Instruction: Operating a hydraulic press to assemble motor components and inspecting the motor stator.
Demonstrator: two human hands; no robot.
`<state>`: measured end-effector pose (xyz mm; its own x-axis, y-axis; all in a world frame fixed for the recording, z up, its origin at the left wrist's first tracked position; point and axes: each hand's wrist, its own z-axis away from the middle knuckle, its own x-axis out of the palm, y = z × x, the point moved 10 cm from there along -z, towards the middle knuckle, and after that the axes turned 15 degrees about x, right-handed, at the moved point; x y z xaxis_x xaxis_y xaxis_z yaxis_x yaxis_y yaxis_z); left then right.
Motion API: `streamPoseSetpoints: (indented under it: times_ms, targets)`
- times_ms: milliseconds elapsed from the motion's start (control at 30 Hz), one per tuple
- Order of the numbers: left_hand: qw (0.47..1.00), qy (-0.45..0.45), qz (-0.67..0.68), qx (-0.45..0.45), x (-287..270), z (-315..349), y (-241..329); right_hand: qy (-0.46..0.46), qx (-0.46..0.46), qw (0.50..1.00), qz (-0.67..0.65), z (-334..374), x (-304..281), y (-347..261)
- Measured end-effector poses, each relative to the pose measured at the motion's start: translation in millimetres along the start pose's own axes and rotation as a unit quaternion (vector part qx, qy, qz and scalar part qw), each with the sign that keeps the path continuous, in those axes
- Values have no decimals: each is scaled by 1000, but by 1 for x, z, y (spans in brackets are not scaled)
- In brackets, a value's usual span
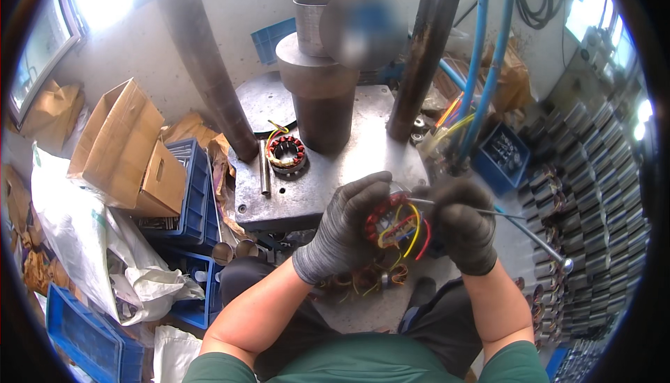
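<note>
My left hand (pixel 342 226), in a grey glove, is closed round a stator (pixel 384 222) with red windings. Yellow and red lead wires (pixel 417 233) hang out of its right side. In my right hand (pixel 464 226), gloved in darker grey, is a thin metal rod (pixel 506 215). One end of the rod points at the stator, the other sticks out to the right; the fingers hide its middle. Both hands are in front of the steel press table (pixel 356 173). On that table sits a second stator (pixel 287 154) with red windings, beside a short steel bar (pixel 264 170).
A thick steel cylinder (pixel 317 97) stands on the table between two steel columns (pixel 209 69). Blue hoses (pixel 492 62) hang at right, above a lever with a ball end (pixel 566 265). Metal cores (pixel 593 194) are stacked at far right. Cardboard boxes (pixel 115 152) and blue crates (pixel 91 334) crowd the left.
</note>
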<state>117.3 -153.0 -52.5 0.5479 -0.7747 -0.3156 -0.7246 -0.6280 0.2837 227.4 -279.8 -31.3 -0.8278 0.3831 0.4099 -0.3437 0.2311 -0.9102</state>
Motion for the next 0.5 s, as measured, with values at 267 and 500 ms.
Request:
streamPoseSetpoints:
  times_ms: [267,500]
  targets:
    - [1000,-15,3,-10,6,1,1,60,27,998,-6,2,-9,12]
    - [1000,-8,17,-20,6,3,1,69,24,997,-12,2,-12,13]
